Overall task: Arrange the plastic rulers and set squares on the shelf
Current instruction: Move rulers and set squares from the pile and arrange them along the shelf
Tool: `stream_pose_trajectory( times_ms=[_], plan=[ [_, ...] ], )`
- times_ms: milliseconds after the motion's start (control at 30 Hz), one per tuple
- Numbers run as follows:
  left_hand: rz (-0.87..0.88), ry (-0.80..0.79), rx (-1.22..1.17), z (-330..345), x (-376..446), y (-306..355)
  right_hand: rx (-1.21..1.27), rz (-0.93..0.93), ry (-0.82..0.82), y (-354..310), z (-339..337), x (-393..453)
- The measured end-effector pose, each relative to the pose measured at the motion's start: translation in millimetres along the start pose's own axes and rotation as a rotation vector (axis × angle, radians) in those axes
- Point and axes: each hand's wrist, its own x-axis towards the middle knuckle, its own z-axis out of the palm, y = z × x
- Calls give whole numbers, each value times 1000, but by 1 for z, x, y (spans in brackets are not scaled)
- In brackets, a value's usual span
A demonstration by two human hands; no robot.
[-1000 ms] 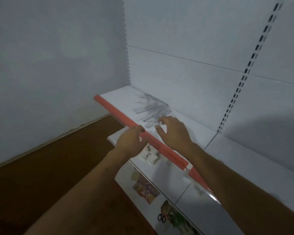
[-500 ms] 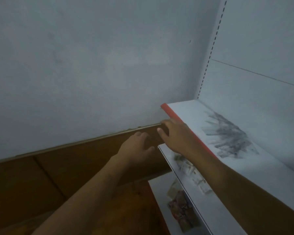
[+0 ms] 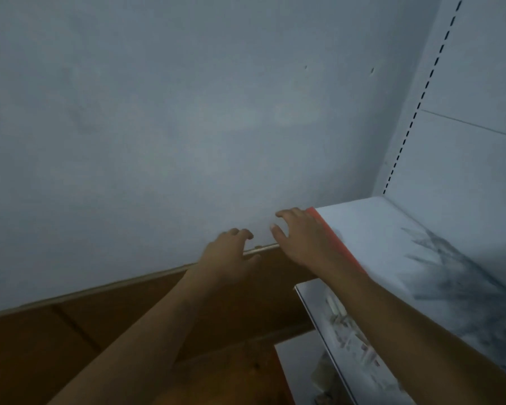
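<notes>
A heap of clear plastic rulers and set squares (image 3: 462,276) lies on the white shelf (image 3: 371,229), towards its back wall. The shelf has a red front edge (image 3: 338,244). My right hand (image 3: 301,238) hovers off the shelf's left front corner, fingers spread and loosely bent, holding nothing. My left hand (image 3: 228,255) hangs in the air to its left, in front of the wall, fingers loosely curled and empty. Neither hand touches the heap.
A pale wall (image 3: 187,127) fills the left and centre, with a wooden floor (image 3: 70,346) below it. A lower shelf (image 3: 348,331) carries small blurred packets. The slotted upright (image 3: 415,112) runs up the shelf's back corner.
My head has turned left, so the shelf slid to the right of view. Both hands left the shelf's front edge and the heap and now hang beyond the shelf's left corner.
</notes>
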Motion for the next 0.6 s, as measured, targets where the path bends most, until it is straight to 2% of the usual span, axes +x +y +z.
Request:
stream_pose_trajectory(
  times_ms=[200,433,600],
  plan=[
    [108,2,-12,15,89,31,18,126,64,55,4,53],
    [318,-66,-95,43,168,94,-61,326,142,128,-16,58],
    [558,-136,-155,73,211,132,-161,539,220,168,-21,39]
  ],
)
